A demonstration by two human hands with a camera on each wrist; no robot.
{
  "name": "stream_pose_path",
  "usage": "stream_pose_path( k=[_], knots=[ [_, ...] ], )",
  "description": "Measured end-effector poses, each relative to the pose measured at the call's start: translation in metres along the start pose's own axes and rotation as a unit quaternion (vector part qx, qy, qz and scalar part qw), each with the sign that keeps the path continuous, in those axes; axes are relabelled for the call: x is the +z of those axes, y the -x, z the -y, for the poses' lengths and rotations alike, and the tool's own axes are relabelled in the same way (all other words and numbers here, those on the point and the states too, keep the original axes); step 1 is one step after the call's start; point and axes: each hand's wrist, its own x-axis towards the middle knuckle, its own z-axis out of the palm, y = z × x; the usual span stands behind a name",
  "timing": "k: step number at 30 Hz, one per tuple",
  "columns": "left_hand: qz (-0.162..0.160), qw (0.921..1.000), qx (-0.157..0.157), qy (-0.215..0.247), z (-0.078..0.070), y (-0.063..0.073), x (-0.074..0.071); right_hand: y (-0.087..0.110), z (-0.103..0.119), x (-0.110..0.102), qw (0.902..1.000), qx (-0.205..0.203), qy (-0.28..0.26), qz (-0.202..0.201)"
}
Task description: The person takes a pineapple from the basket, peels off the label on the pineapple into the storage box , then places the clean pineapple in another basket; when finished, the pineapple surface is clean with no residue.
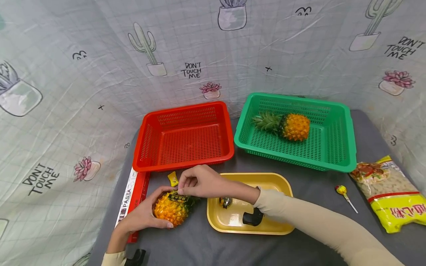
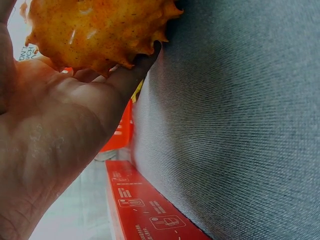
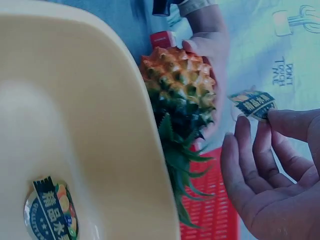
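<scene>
A small orange pineapple (image 1: pixel 171 210) lies on its side on the grey cloth, its green leaves (image 3: pixel 182 165) pointing right in the head view. My left hand (image 1: pixel 146 213) grips it, thumb on the near side and fingers on the far side. In the left wrist view its spiky orange skin (image 2: pixel 95 35) rests against the palm. Above the fruit, my right hand (image 1: pixel 199 183) pinches a dark fruit label (image 3: pixel 255 105) between thumb and fingertip; the right wrist view shows the label off the skin. Another round label (image 3: pixel 51 210) lies in the yellow tray (image 1: pixel 213 221), beneath the right forearm.
Behind stand a red basket (image 1: pixel 139 162) and a green basket (image 1: pixel 349 162) containing another pineapple (image 1: pixel 296 126). A red-and-white pasta box (image 1: pixel 141 188) lies at left, with a small yellow packet (image 1: pixel 173 178) nearby. At right are a lollipop (image 1: pixel 342 190) and a yellow pasta bag (image 1: pixel 392 195).
</scene>
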Motion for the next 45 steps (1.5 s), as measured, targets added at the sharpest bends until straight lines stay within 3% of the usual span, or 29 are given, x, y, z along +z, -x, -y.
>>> stream_pose_path(
  k=[6, 14, 23, 33, 45],
  knots=[
    [-0.008, 0.9996, -0.025, 0.005, 0.0, 0.001, 0.002, 0.013, 0.008, -0.014, 0.9997, 0.018, -0.017, -0.007],
    [-0.006, 1.0, 0.0, 0.0, 0.0, 0.002, 0.002, 0.035, 0.006, -0.038, 0.9991, 0.032, -0.024, -0.014],
    [-0.002, 1.0, -0.006, 0.0, -0.001, 0.002, 0.001, 0.059, -0.006, -0.055, 0.9986, 0.047, -0.012, -0.021],
    [-0.001, 1.0, -0.002, -0.001, 0.0, 0.001, 0.002, 0.081, -0.023, -0.063, 0.9961, 0.087, 0.01, 0.013],
    [0.006, 0.9998, -0.013, 0.014, 0.003, 0.001, 0.001, 0.11, -0.05, -0.075, 0.9878, 0.126, 0.027, 0.087]
  ],
)
